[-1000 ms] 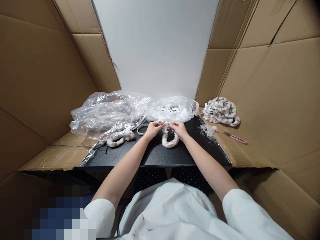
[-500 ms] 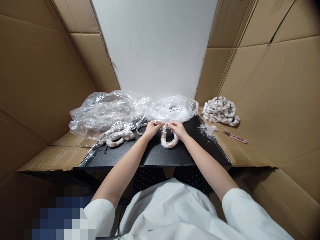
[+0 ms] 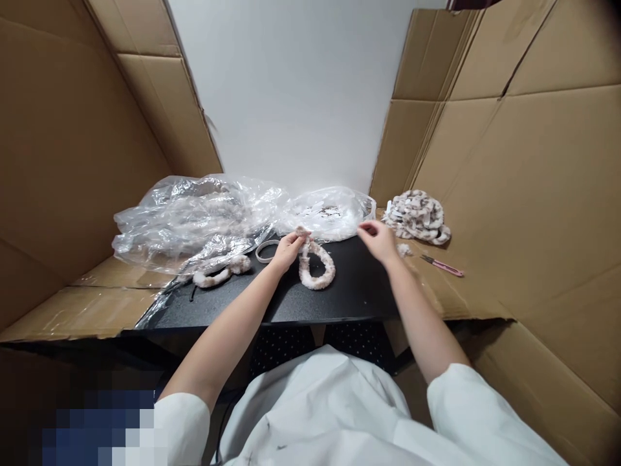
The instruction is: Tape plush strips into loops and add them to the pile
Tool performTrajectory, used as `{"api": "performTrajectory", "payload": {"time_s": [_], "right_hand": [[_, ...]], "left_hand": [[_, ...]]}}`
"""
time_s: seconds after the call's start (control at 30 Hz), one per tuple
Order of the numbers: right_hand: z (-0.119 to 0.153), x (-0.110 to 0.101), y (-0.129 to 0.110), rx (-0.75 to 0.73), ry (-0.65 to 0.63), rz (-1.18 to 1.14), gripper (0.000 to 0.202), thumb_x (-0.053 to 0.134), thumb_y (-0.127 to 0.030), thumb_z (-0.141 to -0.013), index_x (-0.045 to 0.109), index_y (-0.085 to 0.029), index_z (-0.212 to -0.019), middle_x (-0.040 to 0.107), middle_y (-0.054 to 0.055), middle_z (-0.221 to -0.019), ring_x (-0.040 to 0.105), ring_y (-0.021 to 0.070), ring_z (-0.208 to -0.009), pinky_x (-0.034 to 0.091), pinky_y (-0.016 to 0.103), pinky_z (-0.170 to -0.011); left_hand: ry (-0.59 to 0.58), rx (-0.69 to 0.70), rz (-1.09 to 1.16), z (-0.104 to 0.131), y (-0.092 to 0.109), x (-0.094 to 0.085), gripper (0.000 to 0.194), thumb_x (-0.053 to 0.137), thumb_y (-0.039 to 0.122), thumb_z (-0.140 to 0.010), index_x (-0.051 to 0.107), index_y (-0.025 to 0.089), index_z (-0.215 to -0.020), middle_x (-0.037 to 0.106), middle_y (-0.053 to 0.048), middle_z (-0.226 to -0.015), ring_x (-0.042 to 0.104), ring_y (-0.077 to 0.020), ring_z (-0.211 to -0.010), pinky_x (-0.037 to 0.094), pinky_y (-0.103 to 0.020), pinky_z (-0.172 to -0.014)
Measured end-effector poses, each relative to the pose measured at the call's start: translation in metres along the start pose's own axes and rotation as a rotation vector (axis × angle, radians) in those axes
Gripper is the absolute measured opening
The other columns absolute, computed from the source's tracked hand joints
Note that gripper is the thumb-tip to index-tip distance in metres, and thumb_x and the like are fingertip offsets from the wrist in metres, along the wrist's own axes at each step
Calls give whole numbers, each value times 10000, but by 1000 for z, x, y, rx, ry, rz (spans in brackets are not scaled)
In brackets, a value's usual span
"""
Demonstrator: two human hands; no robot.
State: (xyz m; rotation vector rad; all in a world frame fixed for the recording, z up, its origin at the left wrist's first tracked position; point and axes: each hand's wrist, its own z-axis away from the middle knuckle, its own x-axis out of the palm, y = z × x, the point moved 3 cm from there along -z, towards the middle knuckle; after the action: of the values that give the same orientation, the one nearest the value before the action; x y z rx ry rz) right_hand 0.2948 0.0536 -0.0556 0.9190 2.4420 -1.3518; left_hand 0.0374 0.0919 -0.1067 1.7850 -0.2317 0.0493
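Observation:
My left hand (image 3: 289,250) pinches the top end of a fluffy white-and-brown headband (image 3: 318,281), whose loop hangs toward me over the black table (image 3: 349,298). Off to the right, apart from the headband, is my right hand (image 3: 379,241). Its thumb and fingertips are closed together, and whatever they hold, if anything, is too small to make out. Just left of my left hand lies a plain pale hoop (image 3: 264,251). Further left, another fluffy loop (image 3: 213,278) rests partly by the plastic.
A large clear plastic bag (image 3: 194,223) covers the back left. Beside it stands a smaller translucent bag (image 3: 325,210). On the right are piled fluffy headbands (image 3: 418,217), loose fluff (image 3: 404,250) and pink thread snips (image 3: 442,265). Cardboard walls (image 3: 533,194) enclose both sides.
My right hand has let go of the headband and moved right, near the fluff. My left hand still holds the headband. The whole view has shifted slightly.

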Motion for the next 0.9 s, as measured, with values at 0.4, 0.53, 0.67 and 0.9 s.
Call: {"api": "performTrajectory", "payload": {"time_s": [0.4, 0.53, 0.67, 0.9], "right_hand": [[58, -173, 138, 432, -236, 1009, 485, 484, -600, -848, 748, -198, -911, 684, 192, -1083, 603, 390, -1014, 475, 473, -737], [54, -170, 137, 354, -276, 1040, 421, 440, -494, -916, 731, -189, -918, 676, 174, -1100, 606, 353, -1011, 462, 432, -746], [51, -169, 143, 303, -276, 1103, 382, 413, -354, -952, 704, -107, -939, 670, 207, -1050, 615, 318, -967, 440, 380, -750], [42, -170, 134, 276, -58, 905, 289, 381, -222, -929, 629, -103, -842, 669, 223, -878, 609, 266, -773, 405, 358, -689]], "left_hand": [[-49, 91, -142, 0, 0, 0, 461, 690, 614, -678, 693, 153, -689, 500, 22, -520, 418, -102, -498, 328, -240, -517], [-80, 99, -163, 2, 0, 2, 494, 651, 643, -706, 693, 150, -701, 450, 31, -494, 378, -91, -462, 312, -240, -488], [-82, 74, -136, 2, 1, 3, 407, 635, 523, -760, 701, 140, -883, 545, 22, -552, 470, -110, -528, 378, -237, -557], [-42, 23, -35, 3, 4, 4, 336, 609, 439, -765, 659, 136, -900, 617, -3, -653, 568, -144, -641, 432, -255, -632]]}}
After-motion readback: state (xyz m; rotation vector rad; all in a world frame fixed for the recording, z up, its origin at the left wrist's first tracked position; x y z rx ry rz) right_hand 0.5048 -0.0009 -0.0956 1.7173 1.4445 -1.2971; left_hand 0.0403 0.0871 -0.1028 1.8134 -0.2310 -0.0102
